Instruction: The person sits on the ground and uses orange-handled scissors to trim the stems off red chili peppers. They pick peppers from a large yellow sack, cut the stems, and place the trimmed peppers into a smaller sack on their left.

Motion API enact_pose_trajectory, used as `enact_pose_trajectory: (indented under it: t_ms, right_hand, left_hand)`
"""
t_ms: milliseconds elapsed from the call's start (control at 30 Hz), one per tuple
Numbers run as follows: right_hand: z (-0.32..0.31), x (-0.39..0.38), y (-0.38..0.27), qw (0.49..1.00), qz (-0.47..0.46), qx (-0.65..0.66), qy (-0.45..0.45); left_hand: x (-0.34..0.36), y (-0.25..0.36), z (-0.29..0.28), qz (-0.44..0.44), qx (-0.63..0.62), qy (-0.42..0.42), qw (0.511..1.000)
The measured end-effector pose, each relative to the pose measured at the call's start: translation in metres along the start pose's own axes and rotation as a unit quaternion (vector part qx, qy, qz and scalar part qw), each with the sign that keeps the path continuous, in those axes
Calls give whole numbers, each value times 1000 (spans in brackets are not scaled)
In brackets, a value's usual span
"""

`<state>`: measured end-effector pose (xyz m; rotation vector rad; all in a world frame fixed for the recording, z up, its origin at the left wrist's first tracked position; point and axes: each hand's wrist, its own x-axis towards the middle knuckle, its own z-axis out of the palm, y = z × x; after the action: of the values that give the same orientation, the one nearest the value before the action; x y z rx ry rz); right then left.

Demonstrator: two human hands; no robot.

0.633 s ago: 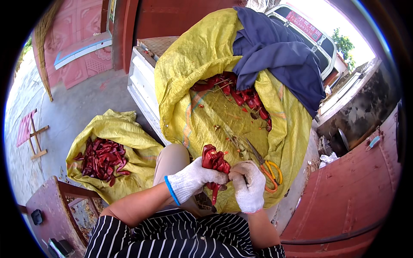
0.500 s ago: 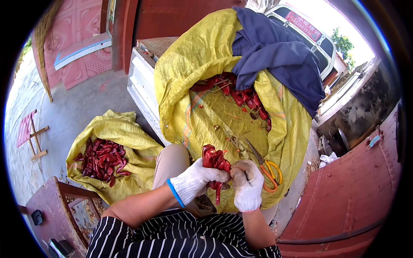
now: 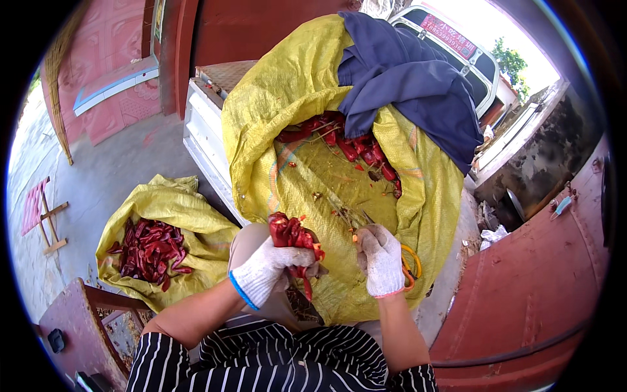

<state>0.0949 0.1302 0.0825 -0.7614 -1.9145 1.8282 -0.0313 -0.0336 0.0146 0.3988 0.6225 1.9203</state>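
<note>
My left hand, in a white knit glove with a blue cuff, is closed around a bunch of red peppers. Torn, orange-edged openings show at the peppers' right side. To the right, apart from the bunch, my gloved right hand pinches a small pepper stem with a pale orange end. Under and beside that hand lie scissors with orange and yellow handles, their blades mostly covered. Both hands are over the near edge of a large yellow woven sack, where more red peppers lie inside.
A second yellow sack on the left holds dark red peppers. Dark blue cloth drapes over the large sack. A wooden chair stands at lower left, a folding stool beyond it. A red metal panel borders the right.
My hands have drawn apart: the left moved left with the peppers, the right pulled away holding a stem and now covers more of the scissors. The view has shifted slightly.
</note>
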Motion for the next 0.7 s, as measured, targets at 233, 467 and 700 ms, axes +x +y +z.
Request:
enact_pose_trajectory:
  t_ms: [233, 467, 700]
  right_hand:
    - [-43, 72, -14, 883, -168, -439, -12]
    - [-109, 166, -8, 651, -144, -744, 40]
    - [-143, 160, 0, 675, -229, -697, 78]
  left_hand:
    - [-38, 67, -155, 85, 107, 243, 960]
    - [-92, 53, -293, -70, 359, 482, 796]
    - [-149, 105, -325, -40, 264, 565, 781]
